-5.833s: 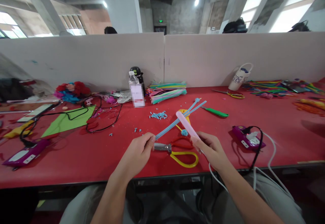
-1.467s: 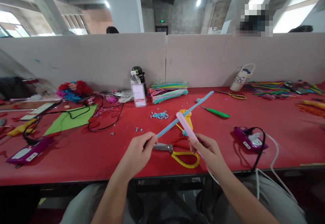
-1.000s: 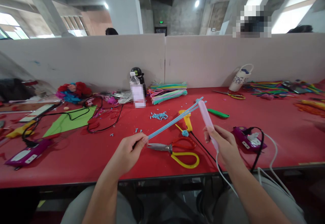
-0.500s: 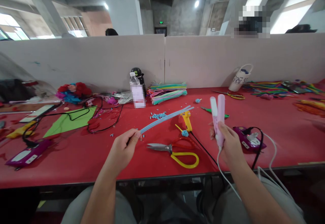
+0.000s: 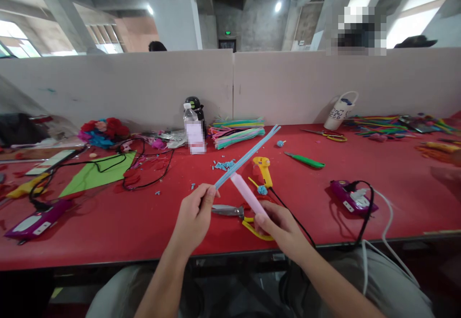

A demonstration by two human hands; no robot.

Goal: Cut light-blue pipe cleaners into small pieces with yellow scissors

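My left hand (image 5: 196, 214) is closed around one end of a few light-blue pipe cleaners (image 5: 248, 156), which slant up and to the right. In my right hand (image 5: 279, 226) is a pink mini hair straightener (image 5: 248, 195), its tip at the underside of the pipe cleaners, close to my left fingers. Whether it touches or clamps them I cannot tell. Beneath it lie large scissors (image 5: 228, 210) with red and yellow handles, partly covered by my right hand. A yellow glue gun (image 5: 264, 171) rests beyond, a small blue fuzzy piece (image 5: 262, 189) by its nozzle.
Short blue cut bits (image 5: 224, 165) lie behind the pipe cleaners. Bundled pipe cleaners (image 5: 237, 133) and a plastic bottle (image 5: 193, 128) stand farther back. Green-handled snips (image 5: 306, 160) and a purple power strip (image 5: 353, 198) with cords are on the right. A grey partition (image 5: 144, 82) borders the table.
My right hand has brought the hair straightener left and down to the pipe cleaners; its arms stood apart before. My left hand has shifted right, and the pipe cleaners point more steeply upward.
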